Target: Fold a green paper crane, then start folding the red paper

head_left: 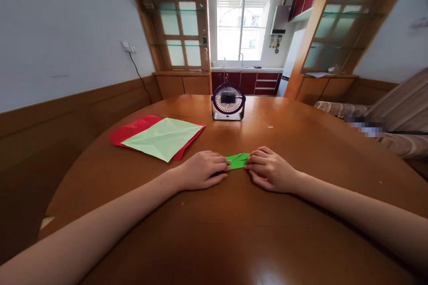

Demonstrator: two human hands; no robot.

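A small folded piece of bright green paper [238,160] lies on the wooden table between my hands. My left hand [204,170] grips its left end, with fingertips on top and the thumb resting lower on the tabletop. At the paper's right end, my right hand [271,170] has its fingers curled over the edge. A crease or folded flap runs across the middle of the paper. Both ends are hidden under the fingers.
To the left lies a creased pale green sheet [163,138] on top of red paper [133,128]. A small purple desk fan [228,100] stands beyond my hands on the round brown table [301,142]. A white scrap [270,127] lies right of the fan.
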